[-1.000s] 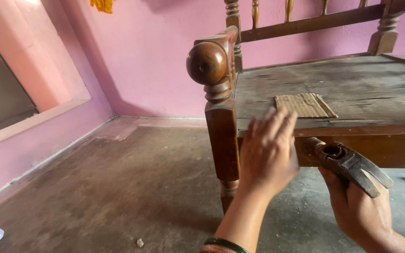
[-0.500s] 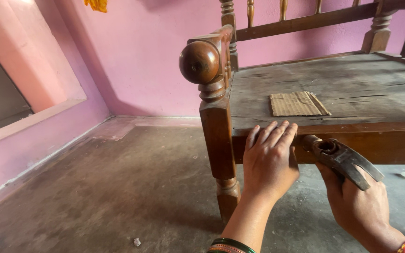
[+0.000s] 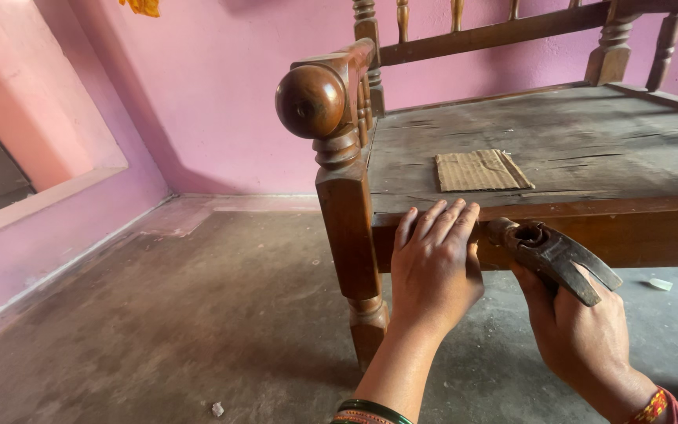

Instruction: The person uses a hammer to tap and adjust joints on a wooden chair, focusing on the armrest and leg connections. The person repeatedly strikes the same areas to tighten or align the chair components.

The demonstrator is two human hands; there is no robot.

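Quick count: two hands, the left [image 3: 435, 267] flat on the front rail and the right [image 3: 582, 334] wrapped round one hammer [image 3: 552, 255]. One wooden bed [image 3: 590, 133] with one round knob [image 3: 311, 100] on its corner post, and one bit of cardboard [image 3: 482, 169] lying on the boards. On the floor I get two little scraps, one pale chip [image 3: 659, 284] and one pebble [image 3: 217, 408].

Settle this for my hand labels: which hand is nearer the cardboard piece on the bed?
Left. The left hand lies flat on the bed's front rail, just below the cardboard. The right hand, holding a hammer, sits lower, in front of the rail.
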